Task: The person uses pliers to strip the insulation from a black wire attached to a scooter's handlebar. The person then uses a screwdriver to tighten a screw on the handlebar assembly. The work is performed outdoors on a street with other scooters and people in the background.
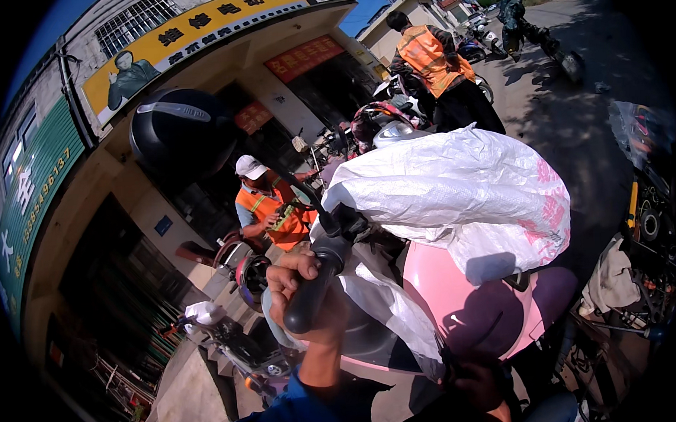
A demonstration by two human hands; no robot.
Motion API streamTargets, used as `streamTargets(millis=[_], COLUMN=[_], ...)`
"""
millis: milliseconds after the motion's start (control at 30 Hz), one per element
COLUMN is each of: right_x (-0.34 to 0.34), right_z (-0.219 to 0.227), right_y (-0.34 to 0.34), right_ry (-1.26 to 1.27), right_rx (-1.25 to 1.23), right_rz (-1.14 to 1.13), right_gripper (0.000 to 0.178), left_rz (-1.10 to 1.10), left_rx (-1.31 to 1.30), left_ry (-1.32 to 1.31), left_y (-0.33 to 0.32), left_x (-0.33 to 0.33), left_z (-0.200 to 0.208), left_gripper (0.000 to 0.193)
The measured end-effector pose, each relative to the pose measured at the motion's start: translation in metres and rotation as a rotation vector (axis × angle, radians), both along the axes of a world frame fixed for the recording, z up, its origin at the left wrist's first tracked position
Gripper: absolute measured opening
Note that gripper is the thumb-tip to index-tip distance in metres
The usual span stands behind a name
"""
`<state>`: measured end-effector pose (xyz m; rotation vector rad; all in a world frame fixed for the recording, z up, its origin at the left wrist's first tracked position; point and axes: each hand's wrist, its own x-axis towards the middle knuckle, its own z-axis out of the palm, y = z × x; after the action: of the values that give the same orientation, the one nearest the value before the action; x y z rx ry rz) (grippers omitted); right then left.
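My left hand point(323, 304) is wrapped round the black handlebar grip point(315, 290) of a pink electric scooter point(468, 310). A black rear-view mirror point(182, 131) stands out on its stalk from that bar. A white woven plastic sack point(441, 185) with faded red print drapes over the scooter's front, and a narrow strip of it hangs down towards me. At the lower end of that strip is my right hand point(482, 388), in deep shadow. Its fingers look closed round something dark and thin beside the sack's edge, which I cannot make out.
A person in an orange vest and pale cap point(271, 206) is beyond the bar; another in an orange vest point(429, 63) stands further off. Parked scooters point(246, 348) line the shopfront at left. Tools and parts point(649, 274) lie at right, near a clear plastic bag point(640, 130).
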<state>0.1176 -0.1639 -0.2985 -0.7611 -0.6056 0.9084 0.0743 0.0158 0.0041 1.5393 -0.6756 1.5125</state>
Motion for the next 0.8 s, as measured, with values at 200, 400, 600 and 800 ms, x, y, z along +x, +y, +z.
streamTargets(millis=[200, 400, 600, 800], right_x=[-0.002, 0.002, 0.0, -0.002], right_z=[-0.022, -0.016, -0.011, 0.002], right_y=[0.005, -0.003, -0.009, -0.012], right_ry=[0.095, 0.111, 0.129, 0.133], right_rx=[0.019, -0.046, -0.119, -0.153], right_rz=[0.145, 0.203, 0.16, 0.173], right_gripper=[0.039, 0.032, 0.027, 0.025], left_rz=[0.076, 0.059, 0.001, -0.001], left_rx=[-0.056, -0.019, -0.092, -0.062], left_ry=[-0.012, 0.017, -0.017, 0.007], left_y=[0.015, 0.022, 0.039, 0.042], left_x=[-0.03, -0.043, -0.05, -0.072], left_z=[-0.003, -0.007, -0.019, -0.008], left_gripper=[0.029, 0.033, 0.034, 0.04])
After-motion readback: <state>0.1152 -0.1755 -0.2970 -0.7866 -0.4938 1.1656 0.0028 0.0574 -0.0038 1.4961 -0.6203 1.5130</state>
